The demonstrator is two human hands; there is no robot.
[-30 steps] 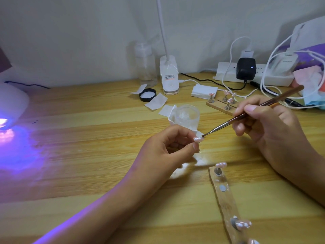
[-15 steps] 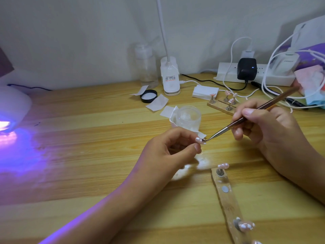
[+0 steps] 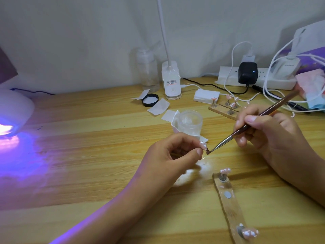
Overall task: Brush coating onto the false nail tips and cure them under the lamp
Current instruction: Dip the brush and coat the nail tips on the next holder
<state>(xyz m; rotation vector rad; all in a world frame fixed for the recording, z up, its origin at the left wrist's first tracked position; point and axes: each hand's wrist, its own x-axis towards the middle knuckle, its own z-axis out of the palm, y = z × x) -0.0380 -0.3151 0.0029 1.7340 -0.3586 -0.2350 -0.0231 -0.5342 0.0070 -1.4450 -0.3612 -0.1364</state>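
Your left hand (image 3: 168, 155) pinches one false nail tip (image 3: 255, 145) between thumb and forefinger, the fingers (image 3: 186, 140) curled closed on it; whatever mount carries the tip is hidden inside the grip. The tip juts just past those fingertips, on the side facing your right hand (image 3: 270, 132). That hand clamps the brush (image 3: 246, 129) in a pen grip, fingers closed round the handle. The brush's long axis slopes down from beyond your right fingers to the bristles, which lie just beside the tip's lower edge; whether they touch it cannot be told. The coming stroke, on this reading, draws the bristles along the tip's surface while the left fingers hold it steady. The lit curing lamp (image 3: 14, 111) stands well apart, far out beyond your left fingers, on the table (image 3: 88, 155).
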